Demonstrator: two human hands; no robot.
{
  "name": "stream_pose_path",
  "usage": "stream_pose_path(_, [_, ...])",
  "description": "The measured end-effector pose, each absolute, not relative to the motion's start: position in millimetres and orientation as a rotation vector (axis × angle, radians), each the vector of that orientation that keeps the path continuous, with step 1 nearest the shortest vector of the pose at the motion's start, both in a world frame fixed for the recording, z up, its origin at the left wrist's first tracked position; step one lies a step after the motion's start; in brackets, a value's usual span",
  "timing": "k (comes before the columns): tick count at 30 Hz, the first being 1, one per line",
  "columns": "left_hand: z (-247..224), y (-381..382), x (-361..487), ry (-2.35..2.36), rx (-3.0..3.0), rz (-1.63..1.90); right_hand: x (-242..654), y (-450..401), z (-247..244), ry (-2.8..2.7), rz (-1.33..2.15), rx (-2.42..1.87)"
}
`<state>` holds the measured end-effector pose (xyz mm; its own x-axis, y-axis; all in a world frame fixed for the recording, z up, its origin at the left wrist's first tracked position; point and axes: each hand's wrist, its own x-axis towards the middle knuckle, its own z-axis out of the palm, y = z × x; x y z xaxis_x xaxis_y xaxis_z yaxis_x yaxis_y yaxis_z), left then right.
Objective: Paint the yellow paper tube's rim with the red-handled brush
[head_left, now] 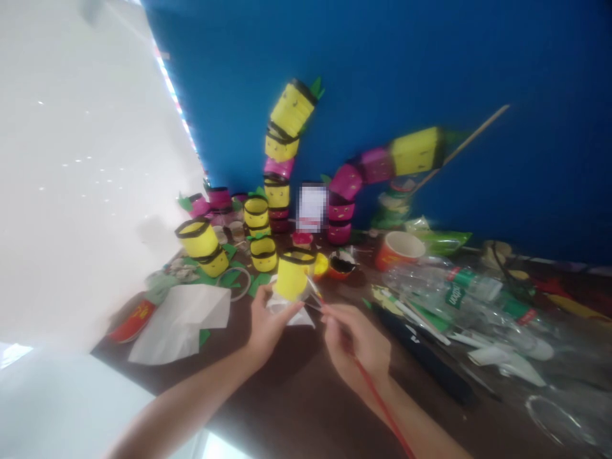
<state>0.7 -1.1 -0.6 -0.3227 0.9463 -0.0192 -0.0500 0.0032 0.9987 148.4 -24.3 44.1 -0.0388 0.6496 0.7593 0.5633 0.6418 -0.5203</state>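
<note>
Yellow cup (pixel 292 274), centre of the frame, raised just above the table (pixel 282 408)! The left hand (pixel 272 325) cradles its lower part, partly curled, thumb along the near side. Over to the right hand (pixel 361 341): fingers closed in a pinch on the brush (pixel 378 396), bristle end up at the cup's right side, red handle slanting to the lower right. Delicate stuff, this: a firm base and feather-light bristles should spare that thin, curved wall from denting or smudging. Glossy black paint (pixel 342 262) sits just right of centre. Ribbed, clear bottles (pixel 473 287) sprawl at right; creased white paper (pixel 184 319) lies lower left; banded yellow-and-magenta stacks curve upward behind.
</note>
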Motion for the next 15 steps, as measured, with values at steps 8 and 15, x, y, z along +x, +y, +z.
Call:
stream_pose_path(8, [0.2, 0.2, 0.3, 1.408, 0.919, 1.435, 154.8, -27.0, 41.6, -1.712, 0.104, -0.906])
stream_pose_path(15, [1.6, 0.1, 0.7, 1.419, 0.941, 1.407, 153.2, -23.3, 44.1, -1.661, 0.110, -0.981])
